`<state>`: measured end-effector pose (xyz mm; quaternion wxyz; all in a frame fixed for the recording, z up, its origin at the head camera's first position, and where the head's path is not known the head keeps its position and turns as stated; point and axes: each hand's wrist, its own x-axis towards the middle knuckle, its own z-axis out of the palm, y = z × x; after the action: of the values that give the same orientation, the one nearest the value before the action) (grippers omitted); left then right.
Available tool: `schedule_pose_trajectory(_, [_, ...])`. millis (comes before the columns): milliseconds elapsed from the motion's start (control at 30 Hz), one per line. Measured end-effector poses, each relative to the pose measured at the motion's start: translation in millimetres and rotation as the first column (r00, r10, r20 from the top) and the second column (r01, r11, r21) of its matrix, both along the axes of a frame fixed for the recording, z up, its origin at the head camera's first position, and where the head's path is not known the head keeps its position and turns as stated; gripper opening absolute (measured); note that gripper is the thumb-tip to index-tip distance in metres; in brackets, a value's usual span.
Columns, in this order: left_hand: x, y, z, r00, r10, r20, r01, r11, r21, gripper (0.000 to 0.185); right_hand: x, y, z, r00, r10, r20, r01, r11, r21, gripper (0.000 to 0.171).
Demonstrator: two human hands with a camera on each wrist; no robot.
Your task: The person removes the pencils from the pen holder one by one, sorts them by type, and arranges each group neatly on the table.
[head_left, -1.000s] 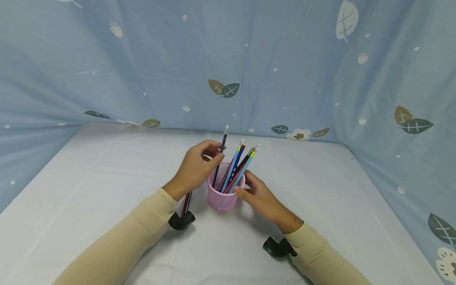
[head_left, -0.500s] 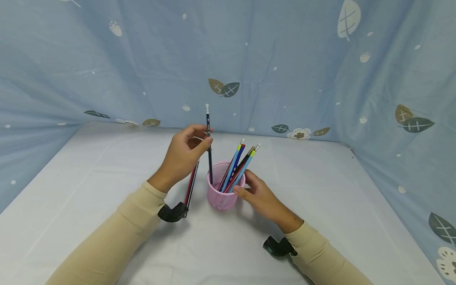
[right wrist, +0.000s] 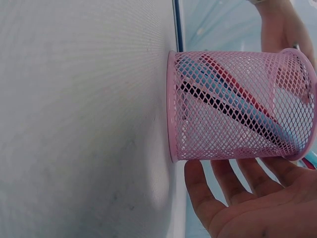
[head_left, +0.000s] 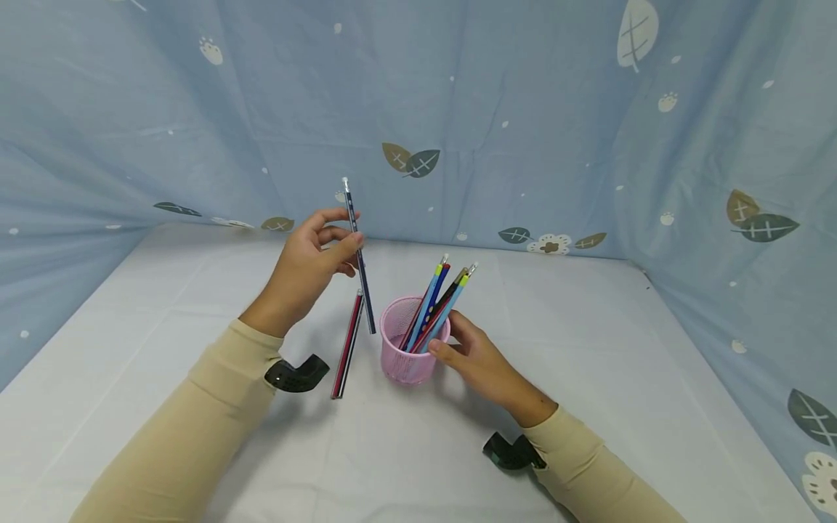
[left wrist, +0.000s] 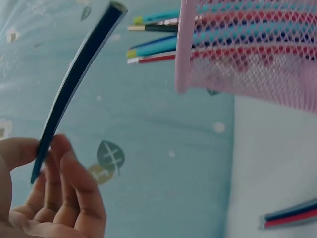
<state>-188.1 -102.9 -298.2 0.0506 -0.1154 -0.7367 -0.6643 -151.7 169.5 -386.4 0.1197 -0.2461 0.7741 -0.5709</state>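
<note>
Blue leaf-print curtain (head_left: pixel 523 109), white tabletop (head_left: pixel 562 327), apparently cloth-covered

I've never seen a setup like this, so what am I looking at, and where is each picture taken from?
There's no machine working here, just a person's two bare hands. The wide picture looks forward and down from the person's head; the two close-ups are taken from the left and right wrists. On the white cloth-covered table stands a round pink mesh cup with several slim coloured pencils inside. Left of it lie slim red and dark pencils, close together. The left hand holds a slim dark pencil with a whitish top outside the cup. The right hand holds the cup's side.
</note>
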Motion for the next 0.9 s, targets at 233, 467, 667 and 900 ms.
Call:
schedule_pose_trajectory(233, [-11.2,-11,-9.8,0.984,-0.078,0.162,0.102,0.984,-0.147,0.053,-0.5,0,-0.6,1.0,-0.001,-0.004,0.001,1.0,0.0,0.064])
schedule_pose_trajectory(467, [-23.1,-21,-31.6,0.934,-0.15,0.323,0.238,0.938,-0.251,0.055,-0.7,0,-0.6,1.0,0.002,-0.008,-0.002,1.0,0.004,0.065])
schedule_pose_trajectory(667, [-26.8,-29,-42.7,0.879,-0.239,0.413,0.372,0.884,-0.282,0.057,-0.8,0,-0.3,1.0,-0.001,-0.006,0.001,1.0,0.007,0.064])
schedule_pose_trajectory(900, [-28.4,-35,-47.3,0.855,-0.223,0.469,0.41,0.844,-0.346,0.056,-1.1,0,-0.6,1.0,-0.007,-0.007,0.007,1.0,0.012,0.06])
